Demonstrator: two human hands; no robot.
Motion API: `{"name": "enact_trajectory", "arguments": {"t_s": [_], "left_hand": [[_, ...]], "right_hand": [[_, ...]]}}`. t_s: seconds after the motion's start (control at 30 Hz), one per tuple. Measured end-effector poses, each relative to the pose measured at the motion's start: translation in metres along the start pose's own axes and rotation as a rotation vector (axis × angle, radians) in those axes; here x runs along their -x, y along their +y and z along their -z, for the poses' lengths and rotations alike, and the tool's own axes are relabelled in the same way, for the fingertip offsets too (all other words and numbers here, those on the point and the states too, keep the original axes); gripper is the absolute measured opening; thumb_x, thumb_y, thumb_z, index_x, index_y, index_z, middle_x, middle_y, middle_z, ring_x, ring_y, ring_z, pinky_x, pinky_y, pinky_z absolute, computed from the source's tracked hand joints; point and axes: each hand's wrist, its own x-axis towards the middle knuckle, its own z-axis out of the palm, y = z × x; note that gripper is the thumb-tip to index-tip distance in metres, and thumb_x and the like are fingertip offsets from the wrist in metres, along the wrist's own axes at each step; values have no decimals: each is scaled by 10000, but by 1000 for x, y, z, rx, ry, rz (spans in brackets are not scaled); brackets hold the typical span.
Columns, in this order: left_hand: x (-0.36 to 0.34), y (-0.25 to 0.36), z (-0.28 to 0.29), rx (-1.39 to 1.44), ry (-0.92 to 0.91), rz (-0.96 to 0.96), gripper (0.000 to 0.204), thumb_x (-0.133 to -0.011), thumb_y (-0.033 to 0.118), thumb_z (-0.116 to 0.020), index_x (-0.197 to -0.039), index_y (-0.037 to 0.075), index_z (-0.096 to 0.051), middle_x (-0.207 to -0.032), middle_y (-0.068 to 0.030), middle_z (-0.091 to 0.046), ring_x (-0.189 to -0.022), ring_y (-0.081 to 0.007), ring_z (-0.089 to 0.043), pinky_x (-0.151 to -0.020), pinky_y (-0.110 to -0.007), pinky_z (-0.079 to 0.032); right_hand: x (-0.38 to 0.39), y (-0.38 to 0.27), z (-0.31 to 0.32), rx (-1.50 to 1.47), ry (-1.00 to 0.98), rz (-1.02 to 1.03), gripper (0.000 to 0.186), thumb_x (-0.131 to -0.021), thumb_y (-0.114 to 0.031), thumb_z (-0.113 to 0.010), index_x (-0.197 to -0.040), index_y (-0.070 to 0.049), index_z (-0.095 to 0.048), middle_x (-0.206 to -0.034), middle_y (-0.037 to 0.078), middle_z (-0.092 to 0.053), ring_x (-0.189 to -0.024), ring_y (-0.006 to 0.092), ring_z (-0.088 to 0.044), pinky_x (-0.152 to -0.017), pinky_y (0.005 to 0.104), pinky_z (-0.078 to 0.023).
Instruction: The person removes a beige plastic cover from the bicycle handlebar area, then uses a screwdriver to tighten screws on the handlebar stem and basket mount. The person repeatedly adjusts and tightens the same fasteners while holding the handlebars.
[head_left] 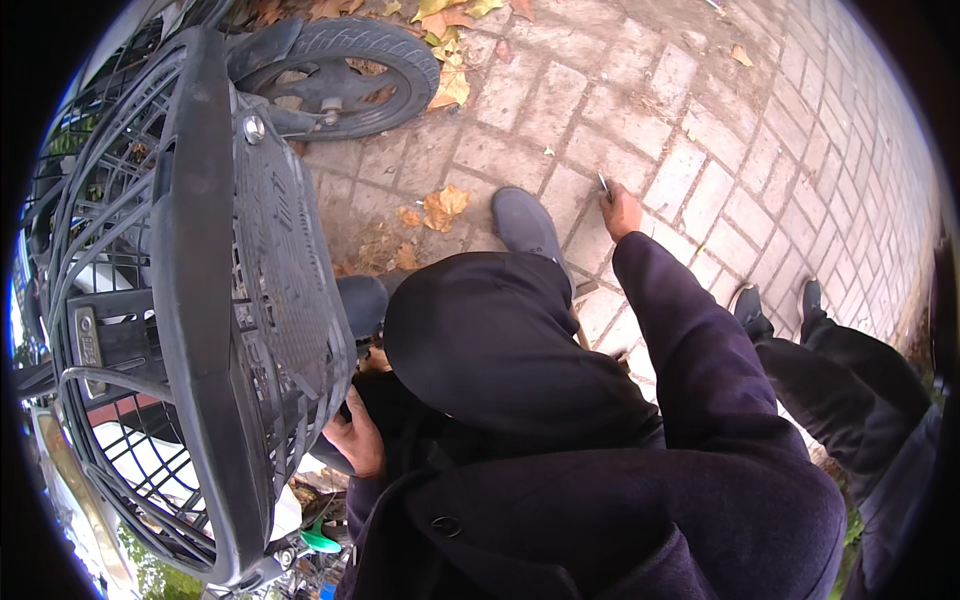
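Note:
My right hand (pixel 621 211) is low over the brick paving at the end of my outstretched arm. Its fingers are closed on a small, thin, shiny item (pixel 603 182), too small to identify, whose narrow tip sticks out beyond the fingertips. My left hand (pixel 358 440) is beside the black wire bicycle basket (pixel 215 300), close to its lower right edge. The thumb stands apart from the other fingers, and I see nothing held there. Part of this hand is hidden by shadow and dark clothing.
A bike wheel with a black tyre (pixel 405 75) rests on the paving (pixel 620 110) at upper left. Yellow and brown fallen leaves (pixel 445 208) lie around it. My grey shoe (pixel 525 222) is left of my right hand. Another person's dark-trousered legs (pixel 850 385) stand close at right.

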Motion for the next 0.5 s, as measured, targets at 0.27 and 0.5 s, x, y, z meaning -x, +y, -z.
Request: {"name": "enact_trajectory", "arguments": {"t_s": [0.27, 0.5], "left_hand": [[6, 5, -6, -39, 64, 52, 230, -1014, 61, -642, -1203, -67, -674, -1154, -155, -714, -1077, -242, -668, -1007, -356, -491], [1, 19, -10, -325, -12, 10, 181, -967, 74, -675, -1098, -45, -712, -1028, -149, -745, -971, -227, -685, -929, -352, -495]], "right_hand": [[-17, 10, -15, 264, -95, 117, 260, -918, -185, -642, -1163, -102, -670, -1008, 185, -715, -929, 424, -704, -807, 536, -561], [-16, 21, -20, 254, -132, 221, 289, -903, -272, -701, -1046, -21, -684, -980, 237, -721, -882, 417, -714, -739, 519, -566]]}}
